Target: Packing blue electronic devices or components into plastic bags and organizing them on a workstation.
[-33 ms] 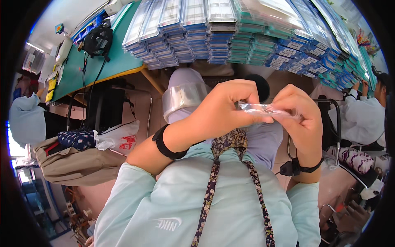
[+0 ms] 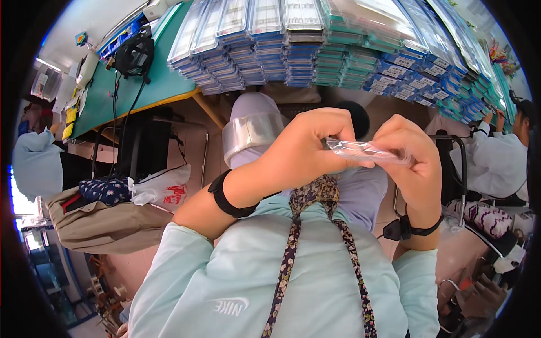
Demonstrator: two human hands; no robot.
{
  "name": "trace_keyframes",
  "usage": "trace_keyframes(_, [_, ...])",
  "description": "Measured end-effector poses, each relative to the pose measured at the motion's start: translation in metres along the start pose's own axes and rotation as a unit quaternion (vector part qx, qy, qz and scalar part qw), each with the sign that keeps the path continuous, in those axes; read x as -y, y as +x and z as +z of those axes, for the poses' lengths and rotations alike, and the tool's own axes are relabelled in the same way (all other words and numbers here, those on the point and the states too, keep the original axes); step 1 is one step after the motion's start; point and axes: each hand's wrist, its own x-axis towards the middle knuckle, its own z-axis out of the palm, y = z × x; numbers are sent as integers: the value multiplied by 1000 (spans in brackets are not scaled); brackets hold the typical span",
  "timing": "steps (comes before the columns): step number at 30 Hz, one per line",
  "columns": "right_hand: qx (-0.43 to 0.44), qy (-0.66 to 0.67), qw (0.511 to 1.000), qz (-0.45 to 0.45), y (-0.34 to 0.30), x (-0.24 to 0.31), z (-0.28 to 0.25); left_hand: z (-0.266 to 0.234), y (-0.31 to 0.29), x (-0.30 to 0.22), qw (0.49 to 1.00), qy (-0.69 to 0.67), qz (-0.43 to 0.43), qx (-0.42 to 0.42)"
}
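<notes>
A small clear plastic sleeve [image 2: 359, 150] stretches between my two hands above my lap. My left hand [image 2: 310, 146] pinches one end of it between thumb and curled fingers. The other end is gripped by the fingers of my right hand [image 2: 410, 152]. The sleeve is crinkled and shiny; whether anything lies inside it I cannot tell. More clear plastic [image 2: 255, 135] rests across my left thigh, on lavender trousers, just beyond my left forearm.
Stacked flat plastic boxes [image 2: 304, 50], blue and green, stand ahead. A green table [image 2: 163, 73] at the left carries a black fan-like device [image 2: 135, 55] with cables. Chairs flank me; the left one holds a beige garment [image 2: 107, 225]. Other people [image 2: 496, 158] sit at both sides.
The plastic sleeve looks flatter and more spread between my fingers. Both hands stay nearly where they were.
</notes>
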Motion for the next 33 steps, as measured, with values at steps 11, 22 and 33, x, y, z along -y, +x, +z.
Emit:
trace_keyframes(11, [-116, -19, 993, -17, 3, -14, 0, 2, -3, 21, 990, 47, 23, -129])
trace_keyframes(22, [-87, -70, 989, -101, 12, -19, 20, 23, 2, 13, 994, 59, 84, -44])
trace_keyframes(33, [-93, -77, 975, -184, 4, -21, 5, 6, -3, 14, 998, -55, 20, -24])
